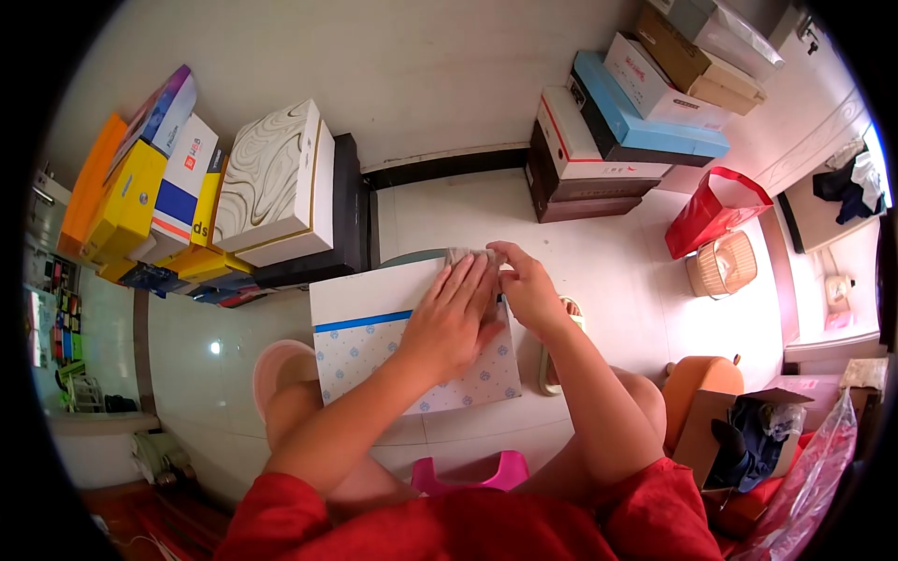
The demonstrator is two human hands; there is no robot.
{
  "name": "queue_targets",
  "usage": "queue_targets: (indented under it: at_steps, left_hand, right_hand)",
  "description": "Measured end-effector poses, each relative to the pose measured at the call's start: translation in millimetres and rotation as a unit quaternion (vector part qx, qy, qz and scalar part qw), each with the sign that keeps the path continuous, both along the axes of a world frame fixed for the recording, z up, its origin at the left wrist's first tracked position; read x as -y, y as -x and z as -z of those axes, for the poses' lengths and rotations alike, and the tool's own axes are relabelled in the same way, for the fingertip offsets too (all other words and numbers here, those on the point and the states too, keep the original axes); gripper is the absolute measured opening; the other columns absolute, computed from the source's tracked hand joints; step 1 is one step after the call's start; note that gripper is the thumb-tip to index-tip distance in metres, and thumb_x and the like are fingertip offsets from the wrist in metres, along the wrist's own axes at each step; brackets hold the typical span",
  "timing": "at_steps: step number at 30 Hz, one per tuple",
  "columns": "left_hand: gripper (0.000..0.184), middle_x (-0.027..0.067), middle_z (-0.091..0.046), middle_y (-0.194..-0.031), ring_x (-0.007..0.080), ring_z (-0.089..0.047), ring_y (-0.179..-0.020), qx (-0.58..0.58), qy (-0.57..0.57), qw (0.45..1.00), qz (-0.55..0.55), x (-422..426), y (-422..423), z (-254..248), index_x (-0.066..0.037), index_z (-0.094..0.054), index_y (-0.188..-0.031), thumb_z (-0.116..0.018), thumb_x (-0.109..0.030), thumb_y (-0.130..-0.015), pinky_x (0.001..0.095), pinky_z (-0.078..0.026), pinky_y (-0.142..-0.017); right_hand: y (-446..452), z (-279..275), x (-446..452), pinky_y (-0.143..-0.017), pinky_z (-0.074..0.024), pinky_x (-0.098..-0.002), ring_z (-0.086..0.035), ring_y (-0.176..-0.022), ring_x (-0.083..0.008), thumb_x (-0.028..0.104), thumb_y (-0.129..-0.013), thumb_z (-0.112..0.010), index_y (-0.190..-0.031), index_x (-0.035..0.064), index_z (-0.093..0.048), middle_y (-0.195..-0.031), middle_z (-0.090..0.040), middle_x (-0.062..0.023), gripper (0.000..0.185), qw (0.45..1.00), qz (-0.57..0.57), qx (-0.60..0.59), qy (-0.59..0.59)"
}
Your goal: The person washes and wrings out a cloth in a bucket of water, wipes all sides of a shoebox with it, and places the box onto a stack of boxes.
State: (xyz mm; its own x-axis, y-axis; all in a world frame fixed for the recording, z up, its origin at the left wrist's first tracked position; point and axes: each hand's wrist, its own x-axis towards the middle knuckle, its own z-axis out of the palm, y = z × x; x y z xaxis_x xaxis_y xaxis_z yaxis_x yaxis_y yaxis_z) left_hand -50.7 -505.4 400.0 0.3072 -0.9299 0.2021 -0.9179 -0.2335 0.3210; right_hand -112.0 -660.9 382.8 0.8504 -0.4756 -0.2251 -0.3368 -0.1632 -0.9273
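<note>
A white box [365, 296] with a blue stripe and a blue dotted pattern sits in front of me, between my knees. My left hand [449, 323] lies over its right part with the fingers stretched out. A grey-brown, soft-looking piece [470, 252], perhaps a cloth, shows beyond and beside those fingertips; most of it is hidden. At the box's far right corner, my right hand [528, 290] has its fingers bent against the edge of that piece. What sits between those fingers is too small to make out.
Stacked boxes stand at the left [271, 178] and at the back right [645, 122]. A red bag [716, 210] and a woven basket [722, 264] are on the right. A pink basin [271, 369] is left of the box, a slipper [548, 369] right of it. An open carton [706, 425] holds dark cloth.
</note>
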Motion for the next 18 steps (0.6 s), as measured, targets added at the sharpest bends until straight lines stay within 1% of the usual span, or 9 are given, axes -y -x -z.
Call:
queue_targets:
  at_steps: [2,4,5,7,9,11,12,14,18]
  left_hand:
    - [0.072,0.0206,-0.039,-0.146,0.0329,-0.033,-0.139,0.010,0.009,0.999,-0.035,4.1,-2.9,3.2,0.004,-0.038,-0.141,-0.061,-0.038,-0.088,0.0442,-0.024,-0.115]
    - [0.076,0.0210,-0.038,-0.147,0.0330,-0.032,-0.140,0.006,0.000,0.999,-0.052,3.8,-0.6,3.7,0.004,-0.036,-0.142,-0.062,-0.042,-0.087,0.0443,-0.024,-0.115]
    - [0.080,0.0213,-0.036,-0.148,0.0330,-0.031,-0.140,0.003,-0.009,0.998,-0.068,3.4,0.0,3.7,0.004,-0.035,-0.142,-0.062,-0.046,-0.086,0.0444,-0.023,-0.116]
    - [0.083,0.0217,-0.035,-0.148,0.0331,-0.029,-0.141,-0.003,-0.014,0.996,-0.085,0.0,2.8,1.6,0.005,-0.034,-0.143,-0.063,-0.048,-0.085,0.0446,-0.023,-0.116]
    - [0.087,0.0221,-0.033,-0.149,0.0332,-0.028,-0.141,-0.011,-0.020,0.995,-0.098,-2.8,2.2,0.9,0.005,-0.033,-0.143,-0.064,-0.050,-0.083,0.0448,-0.022,-0.117]
    - [0.088,0.0207,-0.032,-0.150,0.0332,-0.026,-0.142,-0.003,-0.022,0.999,-0.035,-4.5,-2.7,0.6,0.003,-0.032,-0.144,-0.065,-0.051,-0.082,0.0450,-0.021,-0.117]
    - [0.088,0.0207,-0.032,-0.150,0.0332,-0.026,-0.142,-0.004,-0.022,0.999,-0.033,-1.9,-3.6,-0.8,0.003,-0.032,-0.144,-0.065,-0.051,-0.082,0.0450,-0.021,-0.117]
    - [0.087,0.0187,-0.034,-0.150,0.0331,-0.027,-0.142,-0.021,-0.032,0.998,0.049,3.1,-6.6,-4.7,0.001,-0.033,-0.144,-0.065,-0.050,-0.082,0.0451,-0.020,-0.117]
    - [0.084,0.0174,-0.037,-0.149,0.0328,-0.029,-0.141,-0.010,-0.014,0.997,0.071,12.9,-9.9,0.8,-0.001,-0.035,-0.144,-0.065,-0.050,-0.082,0.0451,-0.022,-0.116]
  right_hand:
    - [-0.3,5.2,-0.1,-0.091,-0.0465,-0.0307,-0.060,-0.100,-0.0219,-0.003,-0.083,-0.045,-0.129,0.0026,-0.054,-0.125,-0.061,-0.0168,0.047,1.000,-0.002,0.000,0.025]
    - [-1.3,6.1,0.6,-0.090,-0.0483,-0.0354,-0.064,-0.100,-0.0293,0.000,-0.084,-0.047,-0.127,0.0056,-0.054,-0.122,-0.062,-0.0175,0.045,0.999,0.006,0.007,0.032]
    - [-1.2,5.0,-0.1,-0.090,-0.0483,-0.0354,-0.064,-0.100,-0.0293,0.000,-0.084,-0.047,-0.127,0.0056,-0.054,-0.122,-0.062,-0.0175,0.045,0.999,0.005,0.007,0.032]
    - [-0.1,0.2,-1.7,-0.087,-0.0472,-0.0308,-0.060,-0.096,-0.0185,-0.002,-0.082,-0.047,-0.130,0.0032,-0.053,-0.127,-0.060,-0.0157,0.048,1.000,0.012,-0.004,-0.016]
    - [1.6,-1.6,-2.6,-0.086,-0.0475,-0.0306,-0.060,-0.095,-0.0185,-0.002,-0.081,-0.047,-0.130,0.0035,-0.052,-0.128,-0.059,-0.0159,0.049,1.000,0.015,0.000,-0.023]
    - [4.1,-1.9,-0.8,-0.084,-0.0479,-0.0304,-0.059,-0.094,-0.0184,-0.003,-0.081,-0.047,-0.131,0.0038,-0.052,-0.128,-0.059,-0.0161,0.050,0.999,0.018,0.003,-0.029]
    - [5.7,-1.7,1.3,-0.084,-0.0480,-0.0300,-0.059,-0.094,-0.0189,-0.004,-0.080,-0.047,-0.132,0.0042,-0.052,-0.130,-0.057,-0.0163,0.052,0.999,0.017,-0.005,-0.034]
    - [8.2,-4.0,4.5,-0.084,-0.0482,-0.0297,-0.059,-0.095,-0.0195,-0.005,-0.080,-0.046,-0.132,0.0045,-0.051,-0.131,-0.056,-0.0166,0.054,0.999,0.015,-0.014,-0.039]
    - [10.4,-16.8,3.9,-0.089,-0.0478,-0.0304,-0.059,-0.105,-0.0223,-0.009,-0.078,-0.044,-0.137,0.0039,-0.046,-0.130,-0.056,-0.0159,0.060,0.998,0.004,-0.025,-0.065]
